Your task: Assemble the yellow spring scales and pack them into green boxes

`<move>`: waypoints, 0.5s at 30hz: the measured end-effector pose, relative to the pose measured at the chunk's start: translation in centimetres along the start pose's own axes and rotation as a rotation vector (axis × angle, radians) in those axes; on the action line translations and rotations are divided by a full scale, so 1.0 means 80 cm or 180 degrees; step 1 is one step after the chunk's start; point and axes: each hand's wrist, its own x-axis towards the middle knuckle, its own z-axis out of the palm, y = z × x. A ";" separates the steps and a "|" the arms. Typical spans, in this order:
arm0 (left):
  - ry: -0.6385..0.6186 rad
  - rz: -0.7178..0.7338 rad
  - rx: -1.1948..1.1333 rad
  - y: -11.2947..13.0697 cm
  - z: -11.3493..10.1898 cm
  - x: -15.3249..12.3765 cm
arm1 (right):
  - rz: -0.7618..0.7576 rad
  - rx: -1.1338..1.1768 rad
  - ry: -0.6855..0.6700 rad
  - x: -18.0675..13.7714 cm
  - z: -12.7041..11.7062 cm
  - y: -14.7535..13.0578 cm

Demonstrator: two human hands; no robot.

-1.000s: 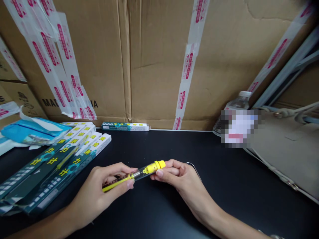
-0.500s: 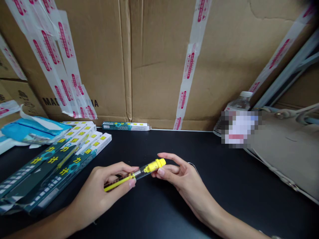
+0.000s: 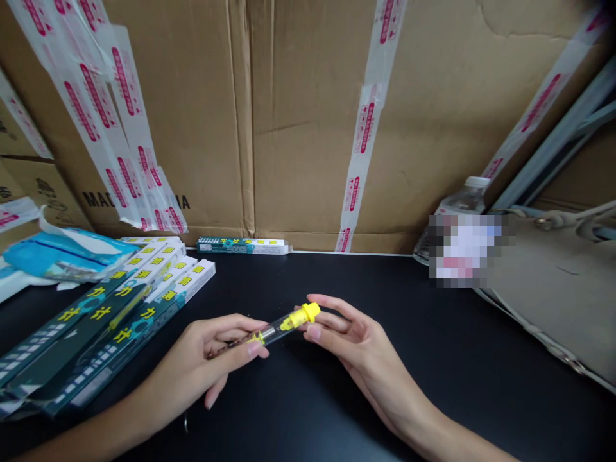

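Observation:
A slim clear tube with a yellow cap, the yellow pen-like tool (image 3: pixel 283 324), lies slanted just above the black table (image 3: pixel 433 359). My left hand (image 3: pixel 206 362) pinches its lower end between thumb and fingers. My right hand (image 3: pixel 349 343) sits at the yellow cap end, thumb and fingertips touching the cap, the other fingers loosely spread. Left of my left hand lies a row of long dark green and white boxes (image 3: pixel 110 314) with yellow characters.
One more long box (image 3: pixel 243 245) lies against the cardboard wall (image 3: pixel 298 128) at the back. A blue and white plastic bag (image 3: pixel 58 253) sits at far left. A water bottle (image 3: pixel 457 205) and a beige bag (image 3: pixel 558 282) stand at the right.
My right hand has loosened from a wrapped grip on the cap to a fingertip touch with fingers spread. The tube has tilted a little more, cap end higher.

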 end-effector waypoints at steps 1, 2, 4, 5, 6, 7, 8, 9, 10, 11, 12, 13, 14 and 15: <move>-0.0060 -0.0014 -0.0027 0.000 -0.001 0.001 | -0.0008 -0.0008 -0.0009 0.001 -0.001 0.000; -0.0111 -0.0022 -0.0048 0.000 -0.001 0.001 | -0.0023 -0.0023 -0.0010 0.002 -0.002 -0.001; -0.0214 -0.0022 -0.0088 0.001 0.000 0.003 | -0.0079 -0.0090 0.0006 0.004 -0.004 -0.003; -0.0249 -0.0014 -0.0099 0.001 0.000 0.003 | -0.0117 -0.0145 0.0014 0.005 -0.004 -0.003; -0.0275 -0.0014 -0.0100 0.000 0.001 0.004 | -0.0157 -0.0209 0.0021 0.006 -0.005 -0.004; -0.0289 -0.0020 -0.0097 0.000 0.001 0.004 | -0.0195 -0.0279 0.0030 0.007 -0.006 -0.006; -0.0290 -0.0028 -0.0093 0.000 0.001 0.004 | -0.0227 -0.0348 0.0038 0.007 -0.007 -0.007; -0.0285 -0.0037 -0.0089 0.000 0.001 0.004 | -0.0250 -0.0419 0.0042 0.007 -0.007 -0.008; -0.0278 -0.0043 -0.0084 0.000 0.001 0.004 | -0.0277 -0.0494 0.0049 0.008 -0.008 -0.009; -0.0277 -0.0049 -0.0076 0.000 0.001 0.003 | -0.0307 -0.0576 0.0055 0.008 -0.009 -0.010; -0.0272 -0.0052 -0.0059 0.001 0.001 0.003 | -0.0343 -0.0664 0.0053 0.008 -0.010 -0.011; -0.0261 -0.0058 -0.0030 0.001 0.002 0.002 | -0.0390 -0.0752 0.0048 0.008 -0.011 -0.012; -0.0245 -0.0073 0.0009 0.002 0.002 0.001 | -0.0446 -0.0837 0.0046 0.008 -0.012 -0.012; -0.0215 -0.0086 0.0049 0.003 0.003 0.001 | -0.0511 -0.0926 0.0047 0.008 -0.013 -0.012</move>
